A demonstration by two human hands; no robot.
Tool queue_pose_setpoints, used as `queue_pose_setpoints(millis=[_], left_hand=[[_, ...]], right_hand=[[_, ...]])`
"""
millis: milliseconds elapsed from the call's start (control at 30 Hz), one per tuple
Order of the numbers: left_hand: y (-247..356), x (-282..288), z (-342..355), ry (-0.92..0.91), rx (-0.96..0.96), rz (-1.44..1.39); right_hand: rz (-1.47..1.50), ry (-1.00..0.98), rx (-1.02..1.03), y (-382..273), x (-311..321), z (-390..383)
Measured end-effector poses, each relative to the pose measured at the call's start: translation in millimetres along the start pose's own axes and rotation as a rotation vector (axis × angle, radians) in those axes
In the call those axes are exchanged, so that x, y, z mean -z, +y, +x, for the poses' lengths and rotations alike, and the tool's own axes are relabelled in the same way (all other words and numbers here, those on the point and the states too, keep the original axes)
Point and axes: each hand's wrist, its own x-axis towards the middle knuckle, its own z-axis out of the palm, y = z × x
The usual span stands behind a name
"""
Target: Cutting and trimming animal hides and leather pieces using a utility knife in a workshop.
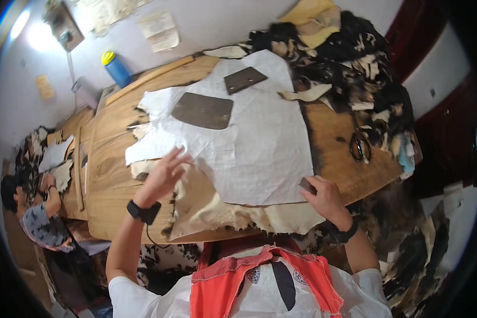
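Observation:
A large white sheet (259,153) with an irregular outline lies over a cream hide (196,204) with dark fur showing at its edges. Fingers spread, my left hand (167,172) is over the sheet's lower left edge, where the hide shows. At the sheet's lower right corner, my right hand (327,199) pinches a small dark grey rectangular piece (306,185); its exact kind is unclear. Two flat dark brown pieces lie on the sheet: a wide one (203,111) and a smaller one (245,79) beyond it.
Black-handled scissors (360,147) rest on the wooden table (116,175) at right. Black-and-white fur scraps (350,63) pile up at the far right. A wooden strip (148,79) and a blue bottle (116,70) stand far left. Another person (45,212) works at the left.

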Motion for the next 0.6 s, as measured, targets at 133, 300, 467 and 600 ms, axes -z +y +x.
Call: queue_pose_setpoints(millis=[133, 300, 467, 600], left_hand=[[-69.7, 28.9, -24.5, 0.024, 0.239, 0.483], [-87.5, 14.9, -31.8, -0.044, 0.245, 0.316], [-103.4, 55.3, -33.6, -0.041, 0.112, 0.056], [-149.6, 80.8, -34.8, -0.030, 0.263, -0.266]], right_hand=[[0.084, 0.037, 0.107, -53.4, -10.0, 43.8], [0.006, -0.044, 0.206, -110.6, -69.3, 97.5], [-0.017, -0.227, 0.270, -175.5, -128.2, 155.6], [-0.157, -0.321, 0.301, -202.9, -144.6, 187.0]])
